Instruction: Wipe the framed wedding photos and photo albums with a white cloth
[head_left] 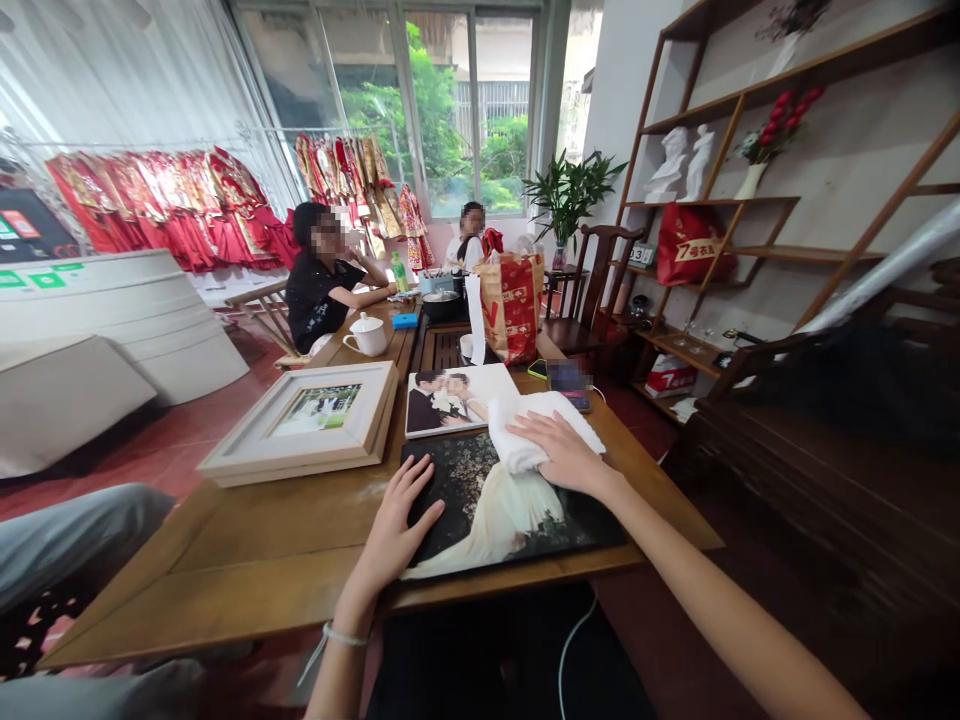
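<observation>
A dark photo panel (450, 520) showing a pale wedding gown lies flat on the wooden table in front of me. My left hand (397, 520) rests on its left edge with the fingers spread. On the panel's far right part, my right hand (559, 450) lies over a folded white towel (517, 455), pressing it down with fingers stretched out. The towel hides that corner of the panel. Just beyond is a white photo album or panel (495, 385) with a picture of a couple. Left of it lie stacked light-wood picture frames (300, 420).
Farther along the table (285, 550) stand a white lidded cup (366, 335), a blue box (405, 321), a red paper bag (514, 305) and a phone (568, 383) with a cable. Two people sit at the far end. Wooden shelves (720, 200) rise at right.
</observation>
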